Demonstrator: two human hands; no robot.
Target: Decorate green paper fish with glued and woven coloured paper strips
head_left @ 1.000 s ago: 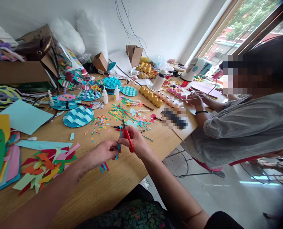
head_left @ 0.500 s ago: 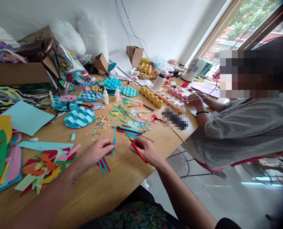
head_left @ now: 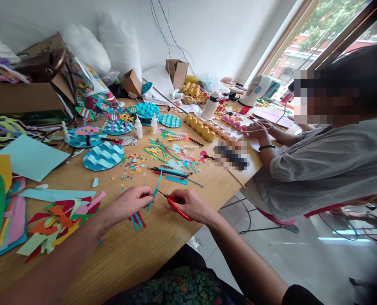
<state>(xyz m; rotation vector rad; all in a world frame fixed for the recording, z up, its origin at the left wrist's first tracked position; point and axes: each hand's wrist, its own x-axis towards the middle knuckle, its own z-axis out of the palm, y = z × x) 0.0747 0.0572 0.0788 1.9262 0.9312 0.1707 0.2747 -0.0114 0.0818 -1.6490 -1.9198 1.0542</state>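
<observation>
A thin blue paper strip (head_left: 158, 183) is pinched between the thumb and fingers of my left hand (head_left: 136, 200), its upper end sticking up past them. My right hand (head_left: 191, 204) is wrapped round red-handled scissors (head_left: 178, 207). Their dark blades point left, with the tips at the strip beside my left fingertips; I cannot tell whether they touch it. Below my left hand, red and blue paper strips (head_left: 138, 220) lie side by side on the wooden table (head_left: 121, 250). Dark and blue pens (head_left: 172, 171) and a short blue paper piece (head_left: 176, 181) lie just beyond my hands.
Coloured paper scraps (head_left: 59, 220) are heaped at the left, near a light blue sheet (head_left: 32, 156). Blue wavy paper discs (head_left: 103, 155), two white glue bottles (head_left: 138, 127) and yellow egg-carton strips (head_left: 199, 128) stand farther back. A person in a grey shirt (head_left: 318, 169) sits at the right.
The scissors have moved left and their tips have come up to the blue strip. The strip now leans to the right at its top. The whole view has shifted slightly.
</observation>
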